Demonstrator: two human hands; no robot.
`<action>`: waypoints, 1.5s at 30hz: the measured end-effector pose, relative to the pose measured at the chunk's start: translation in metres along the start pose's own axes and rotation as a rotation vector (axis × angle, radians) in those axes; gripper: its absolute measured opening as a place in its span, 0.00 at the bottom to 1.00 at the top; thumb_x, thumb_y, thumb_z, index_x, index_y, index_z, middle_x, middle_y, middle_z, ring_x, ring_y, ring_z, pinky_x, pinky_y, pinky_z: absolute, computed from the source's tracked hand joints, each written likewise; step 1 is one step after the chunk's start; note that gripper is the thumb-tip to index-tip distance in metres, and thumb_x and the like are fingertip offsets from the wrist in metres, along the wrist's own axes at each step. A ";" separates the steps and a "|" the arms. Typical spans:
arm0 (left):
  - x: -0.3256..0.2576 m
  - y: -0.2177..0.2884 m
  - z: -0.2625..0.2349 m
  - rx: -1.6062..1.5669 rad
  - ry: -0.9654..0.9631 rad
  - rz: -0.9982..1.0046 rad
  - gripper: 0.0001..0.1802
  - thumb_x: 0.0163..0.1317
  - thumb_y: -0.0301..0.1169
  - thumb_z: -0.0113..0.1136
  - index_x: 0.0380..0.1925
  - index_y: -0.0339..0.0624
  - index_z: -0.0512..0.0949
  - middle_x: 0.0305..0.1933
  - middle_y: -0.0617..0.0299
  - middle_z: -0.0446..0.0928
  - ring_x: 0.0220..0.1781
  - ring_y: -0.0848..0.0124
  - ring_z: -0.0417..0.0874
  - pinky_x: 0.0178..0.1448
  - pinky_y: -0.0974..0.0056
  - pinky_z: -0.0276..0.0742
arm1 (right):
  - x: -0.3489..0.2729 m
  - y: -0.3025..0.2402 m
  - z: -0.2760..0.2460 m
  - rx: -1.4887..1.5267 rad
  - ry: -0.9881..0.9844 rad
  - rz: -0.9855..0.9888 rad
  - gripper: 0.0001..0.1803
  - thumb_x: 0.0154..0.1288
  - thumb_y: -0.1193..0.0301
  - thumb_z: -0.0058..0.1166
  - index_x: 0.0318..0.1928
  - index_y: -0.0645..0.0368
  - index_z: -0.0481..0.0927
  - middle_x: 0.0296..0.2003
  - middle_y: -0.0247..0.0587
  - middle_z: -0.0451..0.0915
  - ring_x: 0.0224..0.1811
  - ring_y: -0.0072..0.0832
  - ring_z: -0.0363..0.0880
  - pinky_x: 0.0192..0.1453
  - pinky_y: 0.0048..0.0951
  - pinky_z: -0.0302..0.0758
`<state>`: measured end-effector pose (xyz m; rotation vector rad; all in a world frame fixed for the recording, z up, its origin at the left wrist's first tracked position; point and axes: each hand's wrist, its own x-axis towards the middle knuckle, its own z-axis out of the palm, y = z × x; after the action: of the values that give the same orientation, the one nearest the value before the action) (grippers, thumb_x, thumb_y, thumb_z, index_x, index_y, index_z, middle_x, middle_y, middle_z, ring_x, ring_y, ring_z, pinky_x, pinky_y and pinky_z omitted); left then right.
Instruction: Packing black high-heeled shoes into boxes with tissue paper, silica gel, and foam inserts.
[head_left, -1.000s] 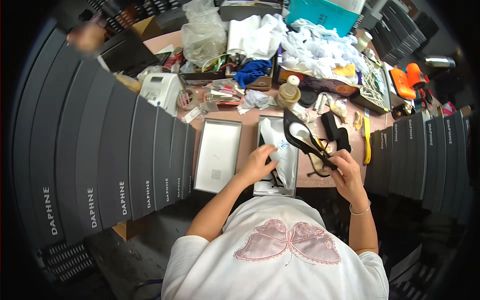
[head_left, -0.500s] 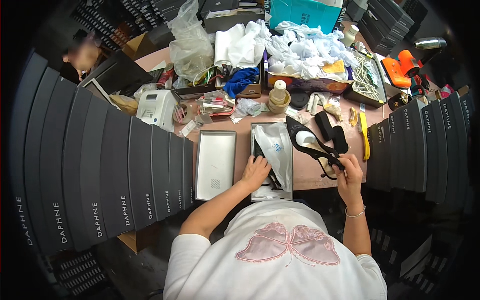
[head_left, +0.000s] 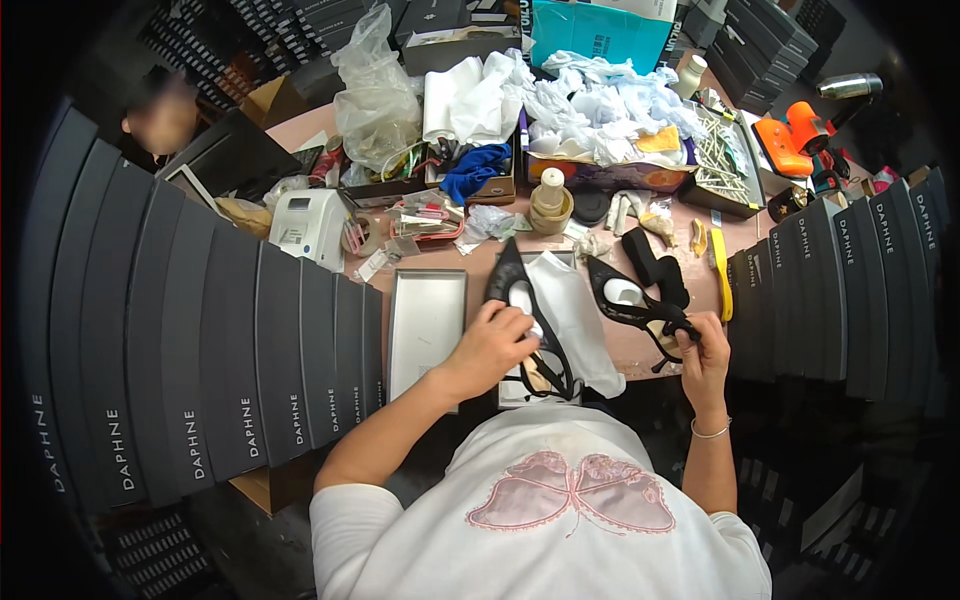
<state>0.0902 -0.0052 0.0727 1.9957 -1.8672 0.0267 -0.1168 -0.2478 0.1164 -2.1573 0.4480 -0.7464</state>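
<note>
My left hand [head_left: 490, 348] grips a black pointed slingback shoe [head_left: 548, 348] with a pale insole, held above the open shoebox [head_left: 512, 399]. A white wrapping sheet [head_left: 578, 325] lies over the box and sticks out past its right side. By the heel end, my right hand [head_left: 706, 348] holds a matching black slingback shoe [head_left: 628, 308], its toe pointing away to the left. White padding shows inside both shoes. Left of the box lies the grey box lid [head_left: 428, 328], with its inner side up. The shoe and sheet hide most of the box's inside.
Behind the right shoe lies a black block-shaped object [head_left: 655, 268], with a yellow-handled tool [head_left: 721, 275] beside it. A bottle in a holder [head_left: 551, 203] and a white label printer [head_left: 306, 228] stand farther back. Dark shoebox stacks rise on the left [head_left: 180, 330] and right [head_left: 800, 290].
My left hand has lifted a shoe out of the box. The white sheet has shifted to the right, over the box's edge. My right hand still holds its shoe.
</note>
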 end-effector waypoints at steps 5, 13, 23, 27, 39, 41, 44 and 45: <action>-0.065 -0.023 0.022 -0.022 0.277 -0.169 0.14 0.46 0.22 0.62 0.36 0.41 0.81 0.48 0.57 0.73 0.57 0.57 0.73 0.64 0.49 0.69 | -0.035 0.063 0.048 0.004 -0.139 0.095 0.05 0.61 0.78 0.56 0.37 0.66 0.75 0.31 0.42 0.72 0.29 0.29 0.71 0.32 0.25 0.67; -0.084 0.011 0.040 -0.163 0.368 -0.304 0.16 0.47 0.22 0.63 0.39 0.43 0.81 0.50 0.55 0.71 0.59 0.53 0.71 0.63 0.54 0.72 | -0.022 0.011 0.068 -0.213 -0.448 0.055 0.32 0.49 0.64 0.70 0.53 0.64 0.73 0.43 0.52 0.74 0.44 0.50 0.75 0.49 0.41 0.73; -0.099 0.039 0.036 -0.299 0.307 -0.295 0.19 0.49 0.22 0.60 0.44 0.39 0.82 0.49 0.52 0.73 0.56 0.52 0.75 0.58 0.56 0.75 | -0.021 -0.010 0.155 0.080 -0.778 -0.094 0.15 0.60 0.66 0.57 0.45 0.61 0.79 0.33 0.50 0.79 0.35 0.46 0.80 0.39 0.41 0.76; -0.116 0.033 0.037 -0.242 0.372 -0.398 0.18 0.50 0.24 0.59 0.44 0.40 0.82 0.49 0.52 0.74 0.56 0.53 0.75 0.60 0.56 0.74 | -0.017 0.006 0.125 0.208 -0.263 0.345 0.15 0.57 0.70 0.61 0.44 0.64 0.79 0.29 0.40 0.81 0.26 0.22 0.76 0.31 0.25 0.74; -0.107 -0.029 0.058 -0.188 -0.075 -0.621 0.31 0.49 0.14 0.52 0.57 0.40 0.72 0.58 0.45 0.68 0.62 0.48 0.67 0.65 0.54 0.66 | -0.020 0.161 0.144 -0.457 -0.405 0.226 0.12 0.51 0.71 0.59 0.34 0.60 0.72 0.33 0.51 0.76 0.36 0.51 0.77 0.39 0.46 0.75; -0.100 -0.022 0.074 -0.195 -0.092 -0.620 0.33 0.47 0.14 0.53 0.58 0.38 0.70 0.58 0.44 0.68 0.62 0.46 0.67 0.65 0.53 0.65 | -0.015 0.172 0.146 -0.528 -0.374 0.132 0.12 0.49 0.73 0.60 0.33 0.59 0.71 0.33 0.49 0.75 0.37 0.49 0.77 0.40 0.45 0.74; -0.093 -0.013 0.086 -0.305 -0.091 -0.791 0.29 0.54 0.19 0.49 0.60 0.34 0.68 0.58 0.41 0.68 0.62 0.45 0.67 0.66 0.52 0.64 | -0.010 0.190 0.151 -0.564 -0.337 0.090 0.17 0.48 0.73 0.64 0.39 0.57 0.72 0.36 0.47 0.74 0.43 0.46 0.75 0.45 0.43 0.73; -0.100 -0.016 0.093 -0.357 -0.032 -0.852 0.28 0.55 0.20 0.49 0.60 0.33 0.68 0.59 0.41 0.67 0.62 0.45 0.66 0.66 0.52 0.63 | -0.006 0.183 0.151 -0.521 -0.299 0.128 0.20 0.48 0.72 0.65 0.41 0.56 0.72 0.38 0.47 0.74 0.44 0.45 0.75 0.47 0.42 0.73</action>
<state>0.0714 0.0618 -0.0459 2.3386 -0.8231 -0.5344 -0.0372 -0.2728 -0.1060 -2.6370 0.6670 -0.2374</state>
